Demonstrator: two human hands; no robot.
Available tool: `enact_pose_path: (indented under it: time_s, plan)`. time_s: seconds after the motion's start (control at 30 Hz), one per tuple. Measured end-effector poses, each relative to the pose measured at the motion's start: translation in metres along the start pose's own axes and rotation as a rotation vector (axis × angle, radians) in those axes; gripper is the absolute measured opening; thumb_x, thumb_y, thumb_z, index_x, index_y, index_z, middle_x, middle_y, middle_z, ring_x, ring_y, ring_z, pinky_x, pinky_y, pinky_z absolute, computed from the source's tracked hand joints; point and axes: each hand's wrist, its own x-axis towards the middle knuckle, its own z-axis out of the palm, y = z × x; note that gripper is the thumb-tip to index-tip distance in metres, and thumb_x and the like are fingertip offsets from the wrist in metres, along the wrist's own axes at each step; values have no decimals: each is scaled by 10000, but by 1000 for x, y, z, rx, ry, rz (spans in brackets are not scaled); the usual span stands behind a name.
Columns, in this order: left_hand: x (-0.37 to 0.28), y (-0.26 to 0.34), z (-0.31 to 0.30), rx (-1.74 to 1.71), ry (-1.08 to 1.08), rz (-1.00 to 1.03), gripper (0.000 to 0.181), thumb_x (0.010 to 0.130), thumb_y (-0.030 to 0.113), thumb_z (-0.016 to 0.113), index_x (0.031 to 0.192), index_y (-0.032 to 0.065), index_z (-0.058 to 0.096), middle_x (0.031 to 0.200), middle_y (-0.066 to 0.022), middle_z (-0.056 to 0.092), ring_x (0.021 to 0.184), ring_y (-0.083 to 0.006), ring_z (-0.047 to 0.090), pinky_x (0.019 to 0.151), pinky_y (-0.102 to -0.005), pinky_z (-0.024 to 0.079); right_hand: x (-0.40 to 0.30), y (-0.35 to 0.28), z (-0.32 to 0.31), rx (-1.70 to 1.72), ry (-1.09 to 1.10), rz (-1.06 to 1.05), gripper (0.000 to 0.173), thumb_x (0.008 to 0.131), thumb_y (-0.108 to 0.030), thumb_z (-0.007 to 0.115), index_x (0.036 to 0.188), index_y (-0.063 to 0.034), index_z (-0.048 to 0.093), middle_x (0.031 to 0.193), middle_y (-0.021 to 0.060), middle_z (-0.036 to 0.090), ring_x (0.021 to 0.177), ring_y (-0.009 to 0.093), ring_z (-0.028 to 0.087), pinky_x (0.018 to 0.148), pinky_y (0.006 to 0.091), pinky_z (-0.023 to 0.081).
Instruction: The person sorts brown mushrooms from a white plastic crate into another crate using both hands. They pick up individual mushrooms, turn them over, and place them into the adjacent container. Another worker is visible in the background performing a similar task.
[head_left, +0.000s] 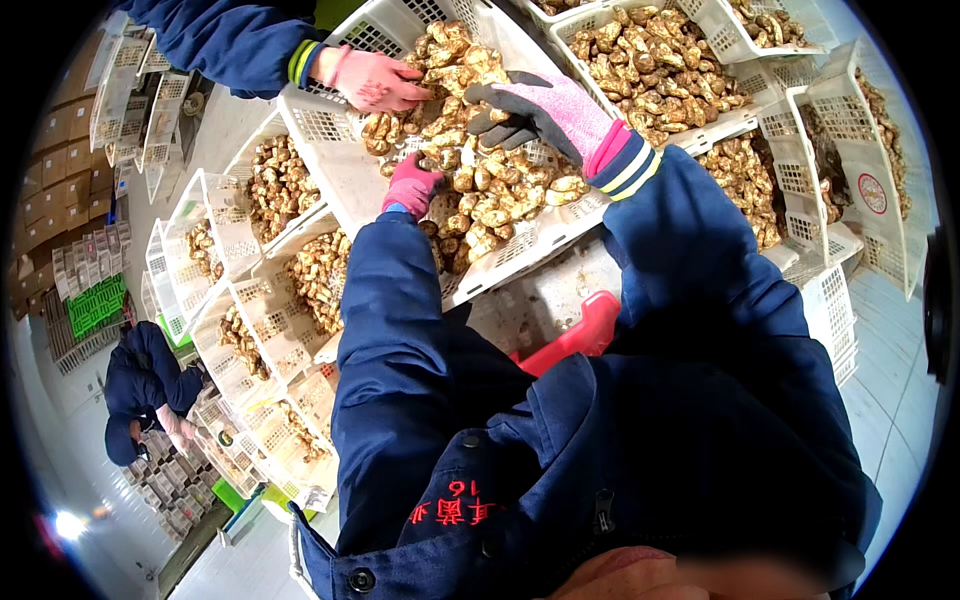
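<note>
Brown mushrooms lie piled in a white perforated plastic crate at the upper middle. My left hand, in a pink glove, is at the pile's left part, its fingertips against mushrooms; whether it grips one is unclear. My right hand, in a pink glove with dark grey palm, is over the pile's right side, its fingers spread and curved, with a mushroom visible between them. A co-worker's pink-gloved hand reaches in from the upper left and touches mushrooms at the crate's far side.
More white crates of mushrooms stand at the left and upper right. Below the middle crate is a red plastic edge. Another person bends over crates at the far left, with stacked cardboard boxes behind.
</note>
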Motion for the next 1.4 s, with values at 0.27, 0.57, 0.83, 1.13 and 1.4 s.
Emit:
enact_pose_path:
  time_s: [0.27,0.57,0.83,1.13,1.4]
  plan:
    - [-55,68,-25,353,-205,234,383,667,234,737,1003,74,648,900,-169,668,863,-339,635,806,-375,499,-3,-4,-3,113,-151,-85,327,960,-192,465,1166,55,524,966,108,597,863,178,609,814,305,505]
    - [-128,113,-119,-818,-275,154,314,914,196,541,1150,-9,563,879,-90,653,562,-101,563,486,-218,439,-4,8,8,-1029,201,-479,573,724,-306,761,1183,-29,560,1128,170,609,1037,248,600,887,327,468]
    - [-129,167,-101,-1203,-407,-181,598,922,599,323,1099,81,563,623,-104,606,412,-156,509,355,-227,360,1,37,21,-895,-6,-333,431,762,-213,690,1139,-39,576,1002,126,656,923,239,627,810,310,490]
    - [-99,84,-79,96,-111,-62,600,788,444,619,1208,20,555,1085,-200,632,1033,-354,590,908,-381,445,-16,14,19,-250,-22,-15,262,897,-155,550,966,89,616,798,80,622,710,125,595,570,230,455]
    - [-98,87,-33,571,-499,103,428,673,321,712,988,37,653,968,-211,651,940,-362,617,820,-421,493,0,10,-29,481,-31,139,381,929,-229,512,1182,55,499,1055,176,626,928,252,628,752,300,520]
